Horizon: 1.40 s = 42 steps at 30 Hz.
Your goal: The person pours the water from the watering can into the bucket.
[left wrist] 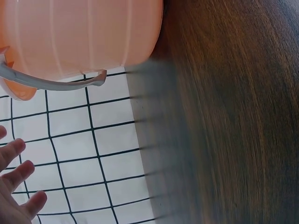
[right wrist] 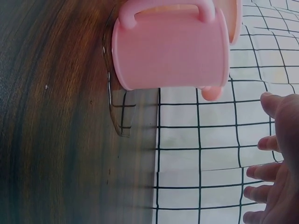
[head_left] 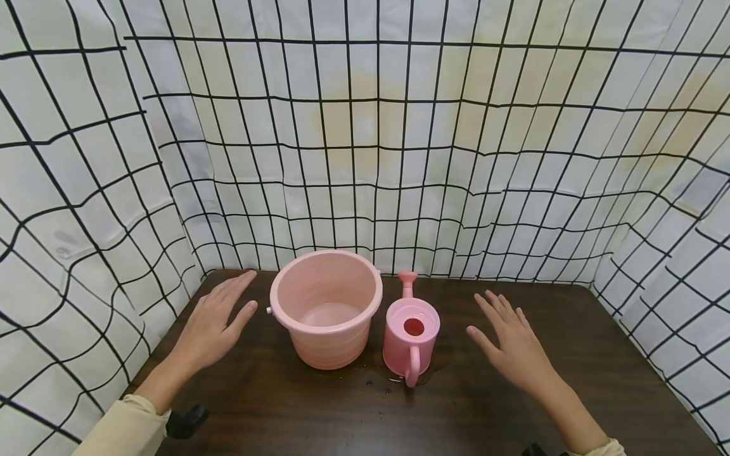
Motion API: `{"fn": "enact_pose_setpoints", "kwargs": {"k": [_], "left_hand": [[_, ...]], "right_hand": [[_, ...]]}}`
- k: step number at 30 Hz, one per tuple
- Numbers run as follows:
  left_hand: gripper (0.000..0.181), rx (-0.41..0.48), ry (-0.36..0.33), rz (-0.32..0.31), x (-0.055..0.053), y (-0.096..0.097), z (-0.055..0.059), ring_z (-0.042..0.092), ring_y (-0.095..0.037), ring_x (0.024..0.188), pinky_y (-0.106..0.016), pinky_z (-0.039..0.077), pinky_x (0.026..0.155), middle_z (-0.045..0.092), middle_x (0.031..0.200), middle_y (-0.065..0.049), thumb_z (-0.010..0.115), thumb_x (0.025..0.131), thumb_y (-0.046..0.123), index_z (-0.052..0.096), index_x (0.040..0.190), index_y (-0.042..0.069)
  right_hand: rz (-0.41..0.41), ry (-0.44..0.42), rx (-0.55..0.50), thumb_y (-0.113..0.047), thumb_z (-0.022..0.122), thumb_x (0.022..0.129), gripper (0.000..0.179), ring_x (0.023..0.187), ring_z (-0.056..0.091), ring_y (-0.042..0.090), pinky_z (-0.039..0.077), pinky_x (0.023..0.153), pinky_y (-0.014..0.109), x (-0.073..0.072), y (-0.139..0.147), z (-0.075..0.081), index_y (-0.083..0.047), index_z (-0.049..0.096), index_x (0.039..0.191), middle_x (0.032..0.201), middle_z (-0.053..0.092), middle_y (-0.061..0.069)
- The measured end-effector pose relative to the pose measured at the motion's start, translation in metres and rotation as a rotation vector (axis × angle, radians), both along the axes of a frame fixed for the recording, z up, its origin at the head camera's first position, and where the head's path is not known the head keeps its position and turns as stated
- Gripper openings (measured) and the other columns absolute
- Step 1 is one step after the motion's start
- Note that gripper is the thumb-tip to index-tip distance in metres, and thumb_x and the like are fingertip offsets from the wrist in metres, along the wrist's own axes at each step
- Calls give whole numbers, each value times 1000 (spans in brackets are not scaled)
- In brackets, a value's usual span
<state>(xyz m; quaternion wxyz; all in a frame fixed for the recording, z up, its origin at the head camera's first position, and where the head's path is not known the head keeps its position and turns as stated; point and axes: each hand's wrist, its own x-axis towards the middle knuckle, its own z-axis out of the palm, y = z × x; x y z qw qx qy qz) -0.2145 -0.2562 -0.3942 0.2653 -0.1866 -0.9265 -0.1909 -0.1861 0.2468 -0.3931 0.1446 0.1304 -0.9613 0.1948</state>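
Note:
A pale pink bucket (head_left: 331, 348) stands upright on the dark wooden table, its white handle (left wrist: 56, 84) hanging down on the outside in the left wrist view. Just right of it is a pink watering can (head_left: 399, 354), spout toward the back wall and grip toward the person. To the left of the bucket, apart from it, the left hand (head_left: 213, 323) is held out with straight fingers and nothing in it. The right hand (head_left: 513, 345) hovers right of the watering can, fingers spread and holding nothing.
Spilled water (right wrist: 112, 102) lies around the watering can's base, with small drops on the table (head_left: 285, 418) in front. White cloth walls (head_left: 393, 164) with a black grid enclose the table at the back and both sides.

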Motion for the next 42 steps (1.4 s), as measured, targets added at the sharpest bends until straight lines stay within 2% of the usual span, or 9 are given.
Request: {"fn": "enact_pose_setpoints", "kwargs": {"k": [15, 23, 27, 37, 42], "left_hand": [[52, 100, -43, -57, -2, 3, 1, 43, -42, 131, -68, 34, 95, 49, 145, -17, 53, 98, 24, 38, 149, 21], [52, 149, -97, -80, -3, 3, -2, 40, -43, 133, -69, 30, 100, 46, 147, -18, 51, 99, 24, 38, 149, 19], [52, 172, -115, -96, -4, 3, -2, 39, -43, 134, -68, 30, 101, 45, 148, -17, 50, 99, 24, 37, 149, 22], [51, 199, -117, -125, -6, 6, -3, 39, -41, 134, -65, 32, 102, 46, 147, -15, 50, 99, 21, 38, 149, 21], [50, 208, -112, -133, -6, 7, -4, 40, -40, 134, -64, 32, 102, 46, 147, -15, 51, 99, 20, 40, 147, 15]], "right_hand": [[-7, -15, -27, -46, 55, 95, 65, 146, 23, 39, 16, 117, 59, 3, -9, -1, -21, 33, 151, 157, 31, 14], [0, -12, -51, -44, 56, 95, 65, 146, 24, 38, 17, 116, 59, 3, -12, -1, -21, 33, 151, 157, 32, 13], [4, -5, -58, -45, 56, 95, 65, 146, 25, 38, 18, 116, 59, 3, -14, -2, -22, 33, 151, 157, 33, 13], [11, -5, -73, -44, 57, 95, 64, 146, 26, 37, 18, 116, 59, 4, -19, -1, -23, 33, 151, 157, 33, 12], [14, -8, -80, -44, 57, 95, 64, 146, 26, 37, 18, 116, 59, 5, -22, -1, -23, 33, 151, 156, 34, 12]]}}
